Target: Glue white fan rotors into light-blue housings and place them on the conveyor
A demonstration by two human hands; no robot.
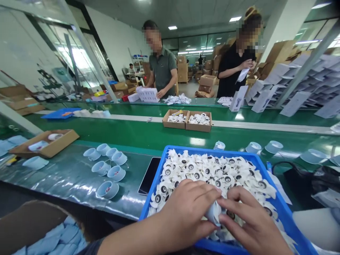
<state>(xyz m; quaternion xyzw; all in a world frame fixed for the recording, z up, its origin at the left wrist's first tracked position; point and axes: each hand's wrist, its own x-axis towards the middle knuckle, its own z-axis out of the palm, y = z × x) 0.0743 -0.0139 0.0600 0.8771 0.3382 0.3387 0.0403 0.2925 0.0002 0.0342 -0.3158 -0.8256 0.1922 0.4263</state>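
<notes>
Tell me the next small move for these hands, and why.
Probably lift the pale cup clear of the blue tray. Both the left hand and right hand pinch it low over the heaped white fan blades, so there is little room to work it.

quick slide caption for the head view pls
Both hands, left and right, grip a pale blue cup over a blue tray of white fan blades.

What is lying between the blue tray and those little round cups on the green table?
In the head view, a dark phone lies flat between the blue tray and the round cups.
</notes>
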